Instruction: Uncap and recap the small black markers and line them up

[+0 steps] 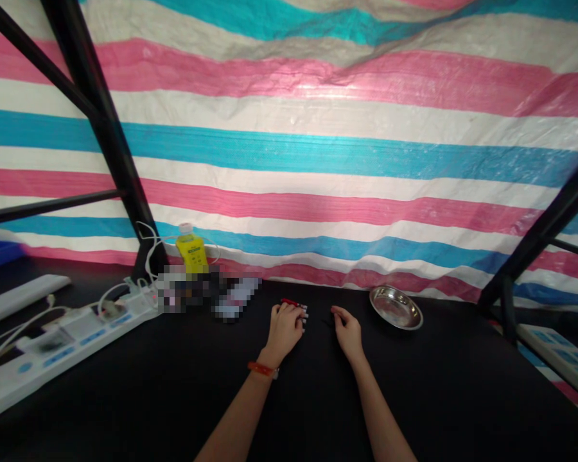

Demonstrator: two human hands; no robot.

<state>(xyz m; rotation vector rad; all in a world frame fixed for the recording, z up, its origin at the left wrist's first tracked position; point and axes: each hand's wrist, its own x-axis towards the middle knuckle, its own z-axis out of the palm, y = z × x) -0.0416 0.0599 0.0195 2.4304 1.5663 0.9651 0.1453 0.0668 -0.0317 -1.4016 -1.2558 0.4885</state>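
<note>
A small red thing (290, 301) lies on the desk (318, 398) near its far edge, partly covered by the left hand (286, 327). About four pale tips (305, 315) poke out beside the fingers; whether they belong to one piece or several is hidden. The left fingers drape over it, touching, but whether they grip is unclear. The right hand (349, 332) is loosely curled, thumb near forefinger, by a faint dark scrap (326, 321); whether it pinches anything does not show.

The work looks unfinished, since both hands are busy there and the red thing lies outside the dish; how much remains cannot be judged.

Further out are one metal dish (397, 313) right of the right hand, one orange wristband (261, 369), one flat pixelated item (238, 298), one yellow bottle (191, 252), one plugged-in power strip (79, 346) at left, one pale socket block (556, 353) at right, and one striped sheet (318, 154) behind.
</note>
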